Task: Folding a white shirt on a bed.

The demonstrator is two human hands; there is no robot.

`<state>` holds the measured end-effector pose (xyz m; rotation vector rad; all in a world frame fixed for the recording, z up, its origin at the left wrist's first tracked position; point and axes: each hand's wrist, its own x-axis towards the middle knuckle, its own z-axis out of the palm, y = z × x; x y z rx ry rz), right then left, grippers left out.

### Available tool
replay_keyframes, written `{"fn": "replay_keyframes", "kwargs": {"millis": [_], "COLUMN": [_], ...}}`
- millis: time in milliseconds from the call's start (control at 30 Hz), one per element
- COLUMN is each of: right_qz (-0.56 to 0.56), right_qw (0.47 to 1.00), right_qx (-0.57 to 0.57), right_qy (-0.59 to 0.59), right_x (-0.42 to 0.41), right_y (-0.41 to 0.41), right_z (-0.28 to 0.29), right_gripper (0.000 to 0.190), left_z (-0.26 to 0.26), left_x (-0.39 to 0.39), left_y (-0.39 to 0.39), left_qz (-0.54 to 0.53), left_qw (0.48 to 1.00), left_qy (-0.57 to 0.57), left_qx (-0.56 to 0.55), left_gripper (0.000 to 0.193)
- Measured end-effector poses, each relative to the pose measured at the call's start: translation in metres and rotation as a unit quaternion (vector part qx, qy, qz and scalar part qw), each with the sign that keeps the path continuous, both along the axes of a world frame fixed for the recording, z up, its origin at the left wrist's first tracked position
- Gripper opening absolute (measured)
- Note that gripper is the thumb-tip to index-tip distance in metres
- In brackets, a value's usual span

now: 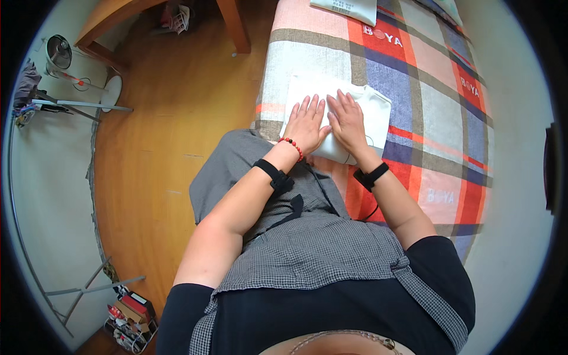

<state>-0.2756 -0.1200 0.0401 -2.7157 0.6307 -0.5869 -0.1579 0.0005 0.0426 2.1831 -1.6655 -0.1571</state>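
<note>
A white garment (377,106), folded roughly into a rectangle, lies on the plaid bedspread (439,106) in front of me. Its ribbed neckline shows near the top. Both palms rest flat on the cloth, thumbs close together. My left hand (306,124), with a red bead bracelet at the wrist, is on the left part of the garment. My right hand (348,117) lies beside it, below the neckline. Neither hand grips anything. A black strap circles each wrist. Beyond, at the bed's top edge in view, lies another white folded cloth item (346,11) bearing printed writing.
Wooden floor (164,146) runs left of the bed. A wooden table (235,26) stands at the top left, with a standing fan (60,53) by the wall. A metal rack (84,104) is at the left; a filled basket (133,319) sits lower left. A wall borders the bed's right.
</note>
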Motion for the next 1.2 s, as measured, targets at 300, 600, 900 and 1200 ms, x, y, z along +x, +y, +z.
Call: {"fn": "replay_keyframes", "kwargs": {"millis": [300, 600, 900, 1200], "right_qz": [-0.057, -0.068, -0.051, -0.033], "right_qw": [0.995, 0.993, 0.997, 0.994], "right_qx": [-0.035, -0.064, -0.056, -0.101], "right_qy": [0.078, 0.072, 0.028, 0.030], "right_x": [0.005, 0.015, -0.003, -0.039], "right_y": [-0.002, -0.011, 0.006, 0.032], "right_z": [-0.025, -0.027, -0.026, -0.042], "right_gripper": [0.044, 0.045, 0.046, 0.053], "left_z": [-0.007, -0.013, -0.009, -0.001], "left_x": [0.015, 0.024, 0.011, 0.002], "left_y": [-0.008, -0.032, -0.003, 0.021], "left_qz": [0.010, 0.027, 0.025, 0.020], "left_qw": [0.997, 0.994, 0.990, 0.985], "left_qy": [-0.007, 0.007, 0.016, 0.023], "left_qx": [0.075, 0.108, 0.136, 0.172], "left_gripper": [0.084, 0.098, 0.092, 0.081]}}
